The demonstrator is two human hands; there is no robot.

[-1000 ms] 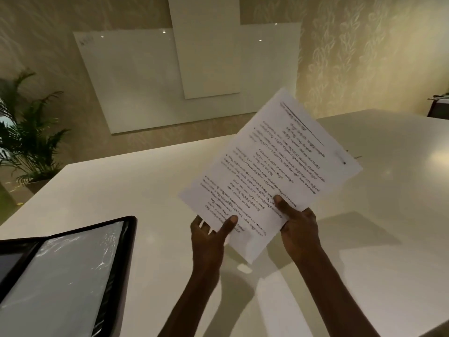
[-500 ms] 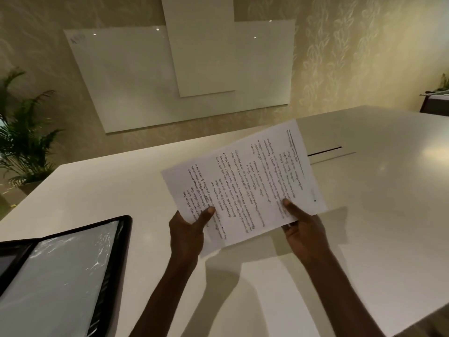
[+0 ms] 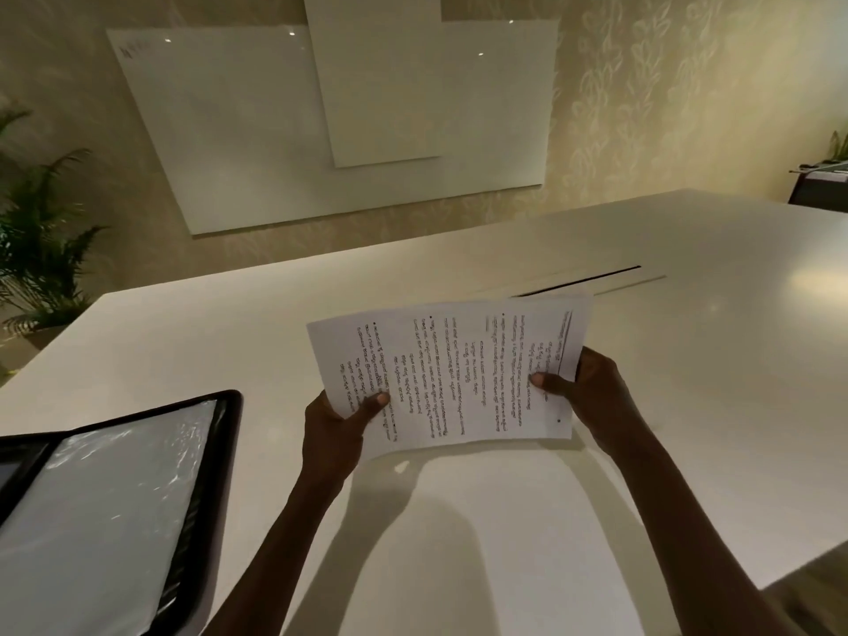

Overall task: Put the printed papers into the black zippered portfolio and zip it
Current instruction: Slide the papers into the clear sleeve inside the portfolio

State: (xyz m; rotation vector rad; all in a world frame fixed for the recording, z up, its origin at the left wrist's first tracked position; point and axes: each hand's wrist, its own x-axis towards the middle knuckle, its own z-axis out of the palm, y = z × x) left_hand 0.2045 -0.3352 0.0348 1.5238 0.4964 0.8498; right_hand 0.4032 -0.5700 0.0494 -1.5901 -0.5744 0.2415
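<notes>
Since a moment ago we have swung the printed papers [image 3: 452, 374] round from a tilted upright hold to lying almost flat and sideways, their text lines now running away from us, and lowered them toward the table [image 3: 688, 360]. They hover just above the white top at about 12 o'clock from our wrists, well apart from the black zippered portfolio [image 3: 114, 507], which lies open at 9 o'clock with its clear sleeve showing. We judge the sheets light, limp and quick to sag or fan apart, so holding them at opposite edges suits them. Our left hand [image 3: 339, 429] pinches the near left corner, thumb on top; our right hand [image 3: 592, 397] clamps the right edge likewise, fingers curled beneath the stack.
</notes>
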